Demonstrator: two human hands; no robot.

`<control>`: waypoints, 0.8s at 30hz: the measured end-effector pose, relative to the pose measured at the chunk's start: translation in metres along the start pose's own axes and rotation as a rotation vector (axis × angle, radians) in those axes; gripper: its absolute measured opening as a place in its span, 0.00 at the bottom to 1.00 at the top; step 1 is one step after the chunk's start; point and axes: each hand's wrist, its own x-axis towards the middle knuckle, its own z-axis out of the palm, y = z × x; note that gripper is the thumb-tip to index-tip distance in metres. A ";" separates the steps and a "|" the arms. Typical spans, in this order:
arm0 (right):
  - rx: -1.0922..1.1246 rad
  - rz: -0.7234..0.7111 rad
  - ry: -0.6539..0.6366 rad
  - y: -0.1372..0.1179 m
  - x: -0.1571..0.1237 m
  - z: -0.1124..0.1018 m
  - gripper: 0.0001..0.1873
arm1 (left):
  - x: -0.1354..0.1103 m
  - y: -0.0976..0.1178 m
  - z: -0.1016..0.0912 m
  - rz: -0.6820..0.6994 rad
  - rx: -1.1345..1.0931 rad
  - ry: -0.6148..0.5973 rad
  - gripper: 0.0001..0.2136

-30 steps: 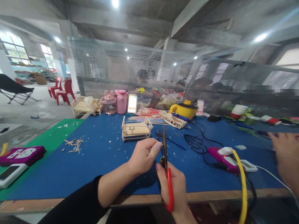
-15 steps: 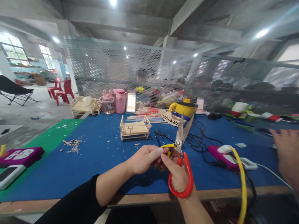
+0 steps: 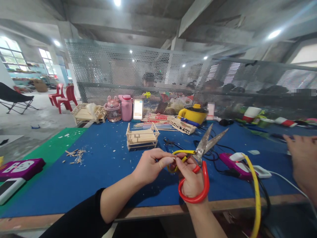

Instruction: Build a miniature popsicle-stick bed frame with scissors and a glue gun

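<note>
My right hand has the red handles of a pair of scissors looped round it, with the blades spread and pointing away. A thin yellow curved piece, perhaps a tool's handle, also sits at these fingers; its full shape is hidden. My left hand is closed in a pinch against the right fingertips, and whatever tiny thing lies between them cannot be made out. Just beyond my hands a small model bed of pale wooden sticks stands on the blue table.
Wood scraps lie at left, near a purple power strip. Another purple power strip with cables is at right, near another person's hand. Behind stand a yellow pot, a pink bottle and a mesh screen.
The scissors have swung to the right and their blades have spread wider. More of the yellow piece shows. My hands remain together at the fingertips.
</note>
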 end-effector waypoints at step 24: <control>-0.279 0.075 -0.035 -0.005 -0.002 0.003 0.22 | 0.004 -0.003 0.001 -0.442 -0.828 -0.012 0.14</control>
